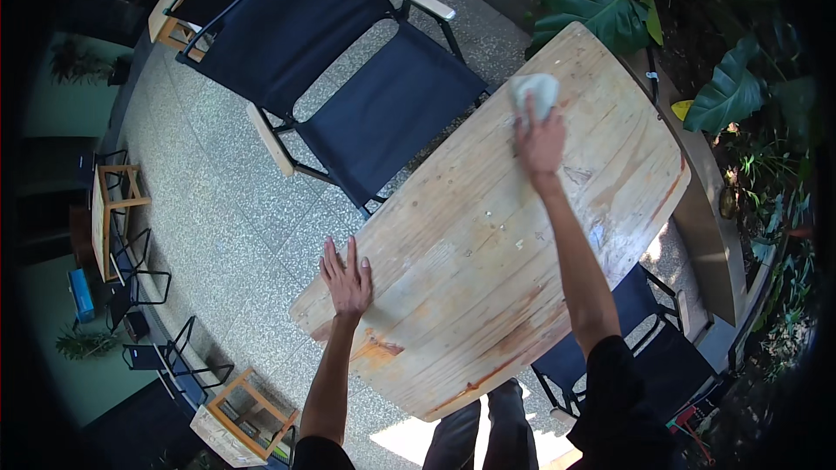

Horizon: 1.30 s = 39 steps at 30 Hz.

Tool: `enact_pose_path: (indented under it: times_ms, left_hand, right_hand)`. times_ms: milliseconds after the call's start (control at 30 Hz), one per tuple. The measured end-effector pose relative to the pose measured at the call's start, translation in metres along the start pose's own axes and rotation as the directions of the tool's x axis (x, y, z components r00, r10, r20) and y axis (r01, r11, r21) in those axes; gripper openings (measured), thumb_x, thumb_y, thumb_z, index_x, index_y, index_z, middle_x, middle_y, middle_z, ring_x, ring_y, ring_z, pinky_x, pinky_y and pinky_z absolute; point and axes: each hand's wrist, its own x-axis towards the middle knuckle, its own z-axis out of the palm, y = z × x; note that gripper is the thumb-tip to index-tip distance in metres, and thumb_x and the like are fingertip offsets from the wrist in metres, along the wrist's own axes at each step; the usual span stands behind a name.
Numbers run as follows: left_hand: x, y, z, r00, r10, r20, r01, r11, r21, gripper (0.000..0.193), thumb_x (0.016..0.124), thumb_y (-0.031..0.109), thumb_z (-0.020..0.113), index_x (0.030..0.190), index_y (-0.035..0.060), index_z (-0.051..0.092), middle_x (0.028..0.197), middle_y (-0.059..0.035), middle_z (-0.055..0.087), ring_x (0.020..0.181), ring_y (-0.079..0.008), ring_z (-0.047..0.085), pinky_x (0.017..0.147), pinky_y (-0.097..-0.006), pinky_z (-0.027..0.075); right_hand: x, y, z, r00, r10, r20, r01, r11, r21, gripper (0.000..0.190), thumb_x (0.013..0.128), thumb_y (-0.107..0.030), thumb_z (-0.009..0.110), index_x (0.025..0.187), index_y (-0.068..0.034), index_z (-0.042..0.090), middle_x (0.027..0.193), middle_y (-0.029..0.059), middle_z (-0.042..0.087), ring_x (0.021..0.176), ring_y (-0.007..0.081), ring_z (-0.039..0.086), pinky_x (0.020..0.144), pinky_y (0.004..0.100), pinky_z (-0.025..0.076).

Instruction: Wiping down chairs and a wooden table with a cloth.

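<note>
A wooden table [457, 261] with rounded corners and worn, stained planks lies before me. My right hand [541, 143] presses a pale folded cloth [535, 94] onto the tabletop near its far edge, fingers spread over the cloth. At the table's left end, my left hand [348, 284] rests flat with its fingers apart and nothing in it. Small pale crumbs or flecks [501, 226] lie on the planks around the middle.
A black folding chair [392, 91] with wooden armrests stands beyond the table. Another dark chair [673, 365] is at the lower right. Large-leaved plants [588, 0] border the right side. Small wooden tables [245, 418] and folding chairs stand at the left.
</note>
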Motion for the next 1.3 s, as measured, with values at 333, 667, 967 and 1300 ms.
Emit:
enact_pose_path:
  times_ms: [333,667,967,1300]
  left_hand:
    - [0.045,0.118,0.011,0.986,0.157,0.054,-0.154,0.987,-0.045,0.071,0.096,0.043,0.05,0.154,0.007,0.029,0.159,-0.0301,0.015,0.148,-0.043,0.012,0.118,-0.0577,0.008]
    - [0.053,0.149,0.024,0.99,0.141,-0.01,-0.141,0.988,-0.057,0.07,0.094,0.046,0.051,0.152,0.01,0.035,0.159,-0.029,0.018,0.148,-0.0436,0.014,0.117,-0.059,0.008]
    - [0.05,0.138,0.026,0.985,0.174,-0.003,-0.174,0.985,-0.009,0.073,0.094,0.045,0.05,0.153,0.0085,0.03,0.159,-0.0296,0.017,0.148,-0.0447,0.013,0.117,-0.0597,0.008]
    - [0.054,0.151,0.031,0.983,0.18,-0.029,-0.181,0.983,-0.038,0.072,0.094,0.043,0.05,0.153,0.0074,0.03,0.159,-0.029,0.016,0.149,-0.0438,0.011,0.117,-0.0587,0.006]
  right_hand:
    - [0.04,-0.013,-0.008,0.745,-0.641,0.183,0.563,0.752,0.341,0.051,0.095,-0.038,0.057,0.145,-0.031,0.048,0.095,0.0151,0.052,0.087,0.0315,0.052,0.081,0.0432,0.044]
    - [0.125,0.198,0.004,0.962,0.265,0.069,-0.24,0.937,-0.253,0.051,0.099,-0.047,0.045,0.147,-0.03,0.046,0.118,0.026,0.051,0.103,0.041,0.053,0.09,0.0465,0.046]
    - [-0.026,0.026,-0.039,0.571,-0.792,0.218,0.602,0.584,0.544,0.057,0.088,-0.035,0.065,0.143,-0.03,0.05,0.104,0.0157,0.057,0.091,0.0325,0.058,0.083,0.0441,0.049]
    - [0.113,0.203,-0.013,0.958,0.284,-0.047,-0.288,0.945,-0.153,0.045,0.096,-0.035,0.055,0.14,-0.023,0.055,0.096,0.0227,0.055,0.088,0.0378,0.056,0.078,0.0453,0.047]
